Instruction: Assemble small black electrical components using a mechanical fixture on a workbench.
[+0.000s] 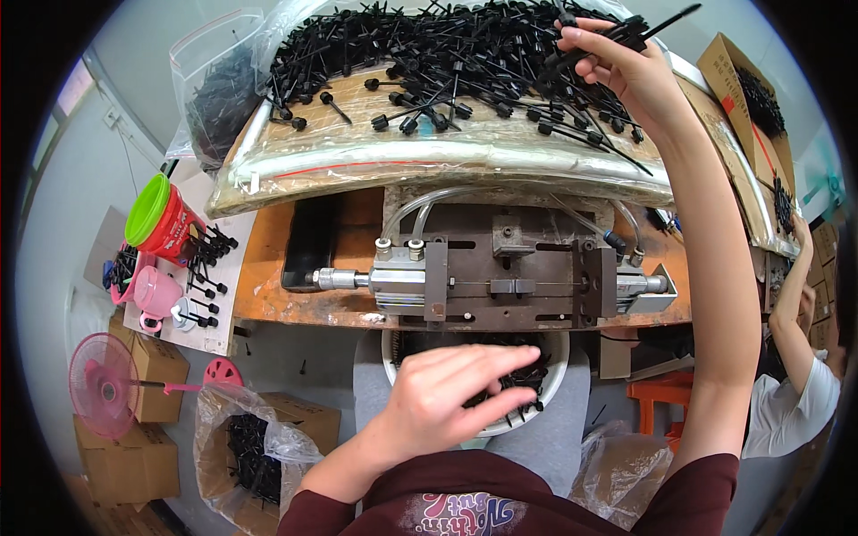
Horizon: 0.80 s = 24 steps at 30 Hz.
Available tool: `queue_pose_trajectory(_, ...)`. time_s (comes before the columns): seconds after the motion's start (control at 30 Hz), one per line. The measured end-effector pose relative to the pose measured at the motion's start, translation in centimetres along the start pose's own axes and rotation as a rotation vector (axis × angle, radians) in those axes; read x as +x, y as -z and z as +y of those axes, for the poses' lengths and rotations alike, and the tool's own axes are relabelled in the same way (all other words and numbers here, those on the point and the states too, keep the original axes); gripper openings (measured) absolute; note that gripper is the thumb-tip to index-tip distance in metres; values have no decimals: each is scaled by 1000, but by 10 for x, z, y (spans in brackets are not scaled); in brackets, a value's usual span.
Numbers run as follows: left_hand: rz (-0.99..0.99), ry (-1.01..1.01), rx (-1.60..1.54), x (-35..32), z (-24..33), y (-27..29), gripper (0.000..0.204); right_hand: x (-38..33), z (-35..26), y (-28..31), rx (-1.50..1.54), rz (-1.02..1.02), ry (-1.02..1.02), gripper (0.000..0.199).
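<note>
My right hand [617, 58] is up at the far right, over a heap of black stemmed plastic parts [375, 45]. Its fingers are closed round several of these parts, and one long black stem [672, 25] sticks out to the right. Low in front of my body, my left hand [460, 384] hovers over a white bucket [556, 386] of similar black parts between my knees. Its fingers are stretched out with the thumb apart, and I see nothing held. Between the two hands lies a metal fixture [509, 299] with a pneumatic cylinder [398, 281] at its left.
The heap rests on a plastic-wrapped cardboard tray [429, 165] behind the fixture. A red bucket [174, 230] and a pink cup [158, 290] stand at the left, above a pink fan [105, 384]. Another person's arm [791, 286] reaches toward a cardboard box [728, 67] at the right.
</note>
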<state>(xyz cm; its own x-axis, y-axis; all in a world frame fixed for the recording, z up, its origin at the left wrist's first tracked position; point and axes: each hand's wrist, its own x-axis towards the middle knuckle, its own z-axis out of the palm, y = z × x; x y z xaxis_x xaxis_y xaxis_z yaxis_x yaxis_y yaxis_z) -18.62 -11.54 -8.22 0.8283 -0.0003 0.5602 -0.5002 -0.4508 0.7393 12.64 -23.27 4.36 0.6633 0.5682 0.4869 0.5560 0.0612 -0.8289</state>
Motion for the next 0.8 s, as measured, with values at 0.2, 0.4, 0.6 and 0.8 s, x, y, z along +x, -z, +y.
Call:
queue_pose_trajectory(0.2,317,-29,-4,24,-2,13,40,-74,-37,-45,21,-4,-34,34)
queue_pose_trajectory(0.4,157,-58,45,23,-5,13,48,-186,-46,-84,-29,-115,-254,24)
queue_pose_trajectory(0.6,130,50,-36,10,-14,-7,37,-226,-25,-93,-185,-115,-15,27)
queue_pose_trajectory(0.8,110,-6,28,11,-22,-6,27,-242,-21,-92,227,-72,-386,25)
